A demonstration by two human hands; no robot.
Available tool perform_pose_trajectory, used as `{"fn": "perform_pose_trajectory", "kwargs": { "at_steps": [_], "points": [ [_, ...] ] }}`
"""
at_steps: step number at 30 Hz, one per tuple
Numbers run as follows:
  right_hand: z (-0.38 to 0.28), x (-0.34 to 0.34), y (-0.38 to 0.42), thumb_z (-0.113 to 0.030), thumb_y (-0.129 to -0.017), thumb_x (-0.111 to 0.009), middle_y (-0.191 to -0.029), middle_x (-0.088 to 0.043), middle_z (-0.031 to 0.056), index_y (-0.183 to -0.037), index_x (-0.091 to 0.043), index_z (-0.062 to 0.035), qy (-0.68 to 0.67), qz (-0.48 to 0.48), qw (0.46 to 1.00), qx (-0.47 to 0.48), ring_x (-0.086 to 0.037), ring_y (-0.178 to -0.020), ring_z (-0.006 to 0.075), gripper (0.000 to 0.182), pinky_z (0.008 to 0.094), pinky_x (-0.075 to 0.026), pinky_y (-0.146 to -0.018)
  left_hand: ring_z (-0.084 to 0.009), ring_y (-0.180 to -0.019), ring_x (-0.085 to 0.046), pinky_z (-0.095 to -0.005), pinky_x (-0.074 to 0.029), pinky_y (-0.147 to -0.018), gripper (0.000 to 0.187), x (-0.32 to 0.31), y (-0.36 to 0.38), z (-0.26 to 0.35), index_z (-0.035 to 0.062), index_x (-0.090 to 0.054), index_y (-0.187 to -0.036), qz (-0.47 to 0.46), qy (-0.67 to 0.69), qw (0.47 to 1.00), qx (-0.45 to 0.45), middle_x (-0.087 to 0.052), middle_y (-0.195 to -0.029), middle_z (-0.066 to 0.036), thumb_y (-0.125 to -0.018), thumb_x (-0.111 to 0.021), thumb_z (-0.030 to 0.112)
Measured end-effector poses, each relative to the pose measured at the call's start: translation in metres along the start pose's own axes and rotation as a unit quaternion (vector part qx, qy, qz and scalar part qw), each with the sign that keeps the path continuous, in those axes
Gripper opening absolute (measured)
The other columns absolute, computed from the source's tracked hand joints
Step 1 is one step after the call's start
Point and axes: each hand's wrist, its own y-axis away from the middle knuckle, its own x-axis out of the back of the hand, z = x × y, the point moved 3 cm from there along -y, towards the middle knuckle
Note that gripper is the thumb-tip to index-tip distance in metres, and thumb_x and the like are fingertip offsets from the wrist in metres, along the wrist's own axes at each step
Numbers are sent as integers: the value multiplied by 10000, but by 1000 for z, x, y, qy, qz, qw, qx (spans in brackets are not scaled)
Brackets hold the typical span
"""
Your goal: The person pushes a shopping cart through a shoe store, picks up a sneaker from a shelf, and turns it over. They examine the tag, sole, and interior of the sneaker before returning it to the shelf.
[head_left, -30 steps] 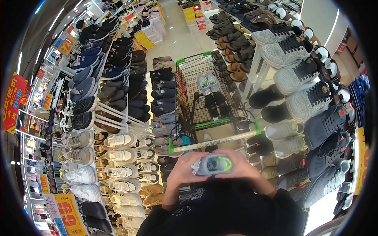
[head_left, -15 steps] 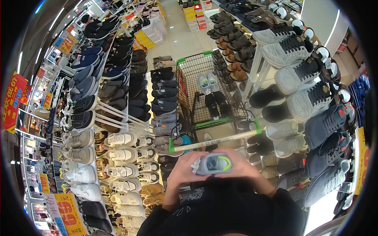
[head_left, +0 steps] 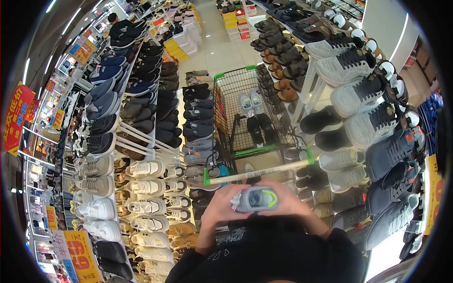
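A light grey sneaker (head_left: 243, 202) with a yellow-green collar lining is held up close to my chest, its opening facing upward. My left hand (head_left: 224, 203) grips the laced front end. Around the heel end, my right hand (head_left: 289, 200) is closed. Just beyond both hands runs the pale handle (head_left: 264, 172) of a shopping cart with green corner pieces. Inside the wire cart (head_left: 226, 101) lie a pair of grey sneakers (head_left: 250, 102) with yellow-green linings and a pair of black shoes (head_left: 261, 129).
Shoe racks line both sides: cream sneakers (head_left: 146, 205) at left, large grey knit sneakers (head_left: 368, 122) at right. An orange price sign (head_left: 80, 254) stands at lower left. Stacked shoe boxes (head_left: 236, 23) are down the tiled aisle (head_left: 214, 42). Another person (head_left: 118, 23) is at the far left.
The sneaker stays in both hands, shifted very slightly to the right. The whole view has tilted a little, so the cart and racks appear slightly lower.
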Motion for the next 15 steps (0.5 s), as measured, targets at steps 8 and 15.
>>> {"fn": "perform_pose_trajectory", "kwargs": {
  "at_steps": [8, 15],
  "points": [
    [-1, 0, -4, -300, -620, -876, -1247, -554, 151, -1286, -476, -51, 3, -7, 1000, 17, -547, -1158, 310, 817, 383, -433, -983, -288, -890, -663, -351, -522, -780, 676, 2, 2, 2, 61, -586, -1137, 22, -22, 999, -17, -668, -1015, -118, -551, -880, 223],
    [3, -1, -1, -310, -626, -869, -1248, -558, 146, -1291, -476, -53, 0, -5, 1000, 8, -546, -1158, 312, 815, 382, -434, -979, -308, -918, -649, -370, -516, -800, 660, 2, 1, 6, 67, -583, -1142, 11, -6, 1000, 1, -661, -1024, -124, -567, -867, 228]
  ]
}}
